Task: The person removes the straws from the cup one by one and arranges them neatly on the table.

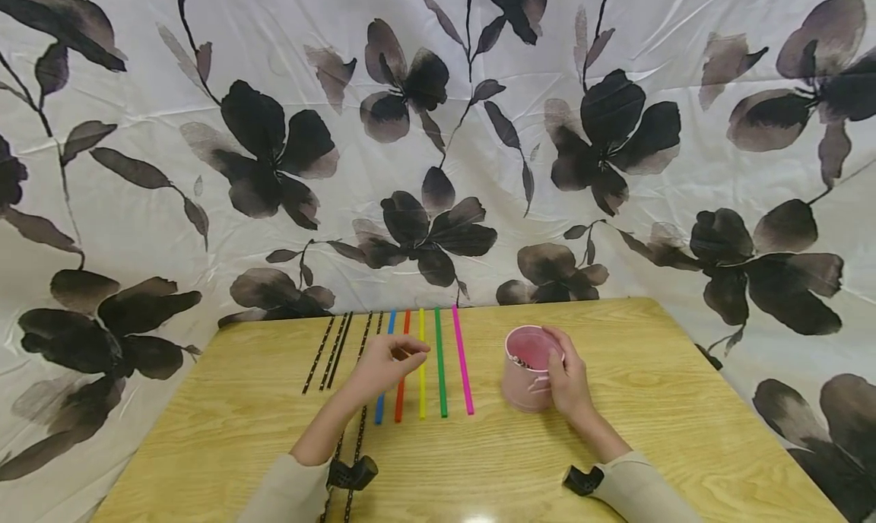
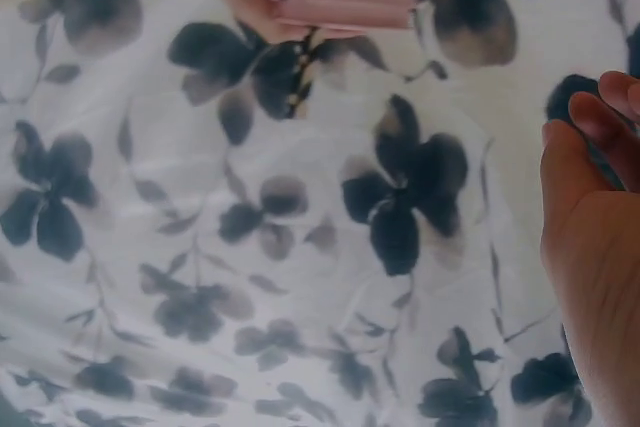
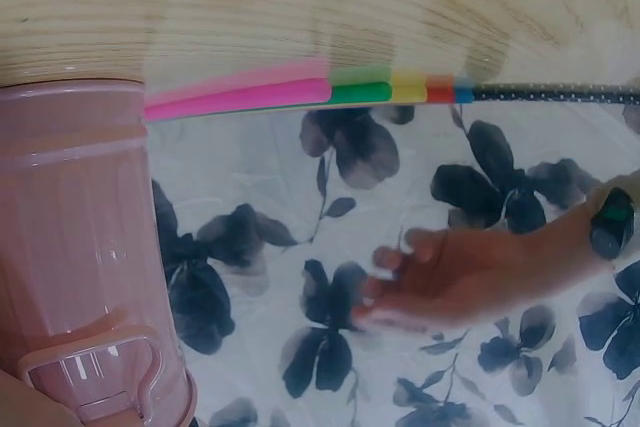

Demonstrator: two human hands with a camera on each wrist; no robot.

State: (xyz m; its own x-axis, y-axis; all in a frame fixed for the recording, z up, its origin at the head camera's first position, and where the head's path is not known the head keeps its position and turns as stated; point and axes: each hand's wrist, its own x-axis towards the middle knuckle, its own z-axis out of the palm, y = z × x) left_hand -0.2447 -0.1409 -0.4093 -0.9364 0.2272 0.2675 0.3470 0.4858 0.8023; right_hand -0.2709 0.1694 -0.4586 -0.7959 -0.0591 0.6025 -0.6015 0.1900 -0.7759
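Observation:
My right hand grips a pink metal bucket by its side, at the right of the table. A black straw with pale spots pokes past the bucket's rim in the left wrist view. Over the row of straws hovers my left hand, its fingers loosely bent and nothing visible between them. Beneath and beside it lie a blue straw, a red straw, a yellow straw, a green straw and a magenta straw. My hand partly hides the blue and red ones.
Several black straws lie left of the coloured ones, some patterned. Two long spotted black straws run under the left forearm toward the near edge. The wooden table meets a flower-print cloth behind it.

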